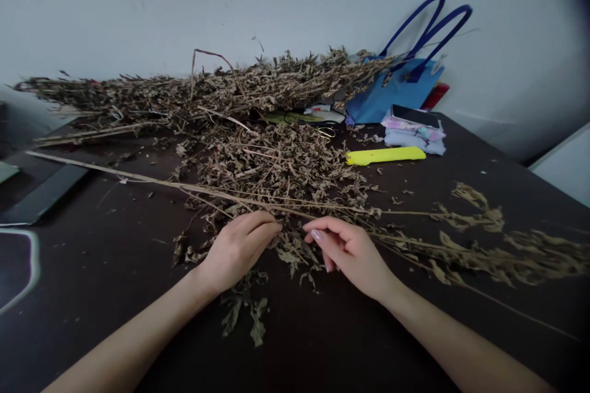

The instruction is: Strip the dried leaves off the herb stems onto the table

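A long dried plant stalk [152,182] lies across the dark table [92,295], its leafy end [483,245] stretching to the right. My left hand [239,249] is curled with its fingertips pinched on the stalk near the middle. My right hand [348,249] is close beside it, fingers bent and pinched on the same stalk and its dry leaves. Between and behind the hands lies a heap of stripped dry leaves [281,172]. A few loose leaves [249,313] lie under my left wrist.
A big bundle of dried stalks [207,89] lies along the wall at the back. A blue bag [396,89], folded cloths with a phone on top [415,129], a yellow tool [385,155] and scissors [326,131] sit back right. A flat dark object [41,196] lies at the left.
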Tool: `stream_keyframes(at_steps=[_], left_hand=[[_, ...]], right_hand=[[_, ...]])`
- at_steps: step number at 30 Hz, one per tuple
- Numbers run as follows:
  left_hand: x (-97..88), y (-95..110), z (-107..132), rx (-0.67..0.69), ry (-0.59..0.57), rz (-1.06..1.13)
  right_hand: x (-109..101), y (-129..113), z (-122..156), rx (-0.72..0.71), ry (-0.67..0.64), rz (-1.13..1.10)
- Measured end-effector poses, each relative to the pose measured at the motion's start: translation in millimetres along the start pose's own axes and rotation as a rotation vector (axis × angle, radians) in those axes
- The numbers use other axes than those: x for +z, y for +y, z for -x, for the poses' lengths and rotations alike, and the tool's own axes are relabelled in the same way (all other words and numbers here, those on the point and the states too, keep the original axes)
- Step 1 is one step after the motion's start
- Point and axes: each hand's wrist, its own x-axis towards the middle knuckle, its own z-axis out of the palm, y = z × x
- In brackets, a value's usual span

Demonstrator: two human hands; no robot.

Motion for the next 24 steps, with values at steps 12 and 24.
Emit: stream_keyframes(at_steps=[12, 24], left_hand=[[-0.2, 4.3, -1.6, 0.000, 0.010, 0.017], [0.6, 6.0, -1.3, 0.024, 0.040, 0.003]], right_hand=[[3.1, -0.1, 1.5, -0.077, -0.005, 0.085], [9.4, -1.0, 5.5, -0.097, -0.152, 0.138]])
